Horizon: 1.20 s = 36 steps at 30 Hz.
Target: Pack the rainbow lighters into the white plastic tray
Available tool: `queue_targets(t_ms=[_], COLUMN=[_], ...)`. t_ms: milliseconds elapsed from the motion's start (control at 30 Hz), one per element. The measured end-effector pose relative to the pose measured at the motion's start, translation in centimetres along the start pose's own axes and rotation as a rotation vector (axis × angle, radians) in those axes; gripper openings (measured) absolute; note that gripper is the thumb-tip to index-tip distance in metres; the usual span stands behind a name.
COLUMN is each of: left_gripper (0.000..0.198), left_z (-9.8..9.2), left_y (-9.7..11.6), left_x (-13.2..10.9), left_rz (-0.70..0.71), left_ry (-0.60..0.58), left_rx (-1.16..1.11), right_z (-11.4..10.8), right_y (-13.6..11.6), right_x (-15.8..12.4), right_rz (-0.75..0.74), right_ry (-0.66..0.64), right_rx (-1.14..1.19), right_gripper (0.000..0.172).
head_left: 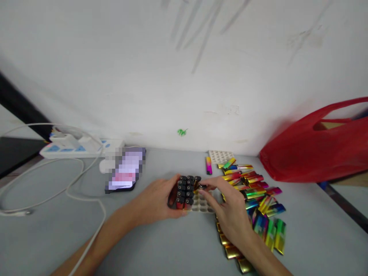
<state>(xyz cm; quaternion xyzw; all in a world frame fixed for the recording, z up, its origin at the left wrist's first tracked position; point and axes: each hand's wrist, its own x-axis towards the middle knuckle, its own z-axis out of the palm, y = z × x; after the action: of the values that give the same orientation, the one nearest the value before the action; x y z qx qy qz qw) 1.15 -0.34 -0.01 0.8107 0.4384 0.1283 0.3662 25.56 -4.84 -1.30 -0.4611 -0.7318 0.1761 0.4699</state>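
My left hand (pixel 156 199) is closed around the left side of a pale tray (pixel 201 207) with rows of holes. Two columns of lighters with black tops (pixel 184 190) stand upright in it, and a third column begins at the far end. Over the tray, my right hand (pixel 231 203) pinches a gold lighter (pixel 202 186) between thumb and fingers, beside the standing ones. My fingers cover most of this lighter. Right of the tray, a loose heap of shiny multicoloured lighters (pixel 254 193) lies partly under my right hand and forearm.
Another holed tray (pixel 221 156) lies by the wall, with a pink and yellow lighter (pixel 209 165) to its left. A red bag (pixel 319 149) stands at the right. To the left are a phone (pixel 125 170), a power strip (pixel 74 148) and a white cable (pixel 69 188) crossing my left forearm.
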Motion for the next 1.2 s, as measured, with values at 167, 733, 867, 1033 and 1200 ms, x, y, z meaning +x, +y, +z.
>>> queue_targets(t_ms=[167,733,867,1033,1200], left_gripper=[0.046,0.047,0.049,0.049,0.05], left_z=[0.03,0.24,0.25,0.32,0.39], left_y=[0.06,-0.38,-0.27,-0.48,-0.7], left_x=[0.01,0.04,0.0,0.07,0.1], left_rz=[0.005,0.013,0.006,0.015,0.016], left_ry=[-0.002,0.038,0.043,0.047,0.042], left_rx=[-0.001,0.08,0.099,0.115,0.115], right_z=[0.23,-0.14,-0.35,-0.35,-0.41], right_y=[-0.08,0.34,0.46,0.38,0.32], right_x=[-0.21,0.12,0.11,0.24,0.39], right_rz=[-0.071,-0.245,-0.261,-0.267,-0.252], right_ry=[0.041,-0.069,-0.064,-0.122,-0.141], right_rx=[-0.117,-0.24,-0.26,-0.253,-0.26], right_gripper=[0.031,0.048,0.048,0.047,0.043])
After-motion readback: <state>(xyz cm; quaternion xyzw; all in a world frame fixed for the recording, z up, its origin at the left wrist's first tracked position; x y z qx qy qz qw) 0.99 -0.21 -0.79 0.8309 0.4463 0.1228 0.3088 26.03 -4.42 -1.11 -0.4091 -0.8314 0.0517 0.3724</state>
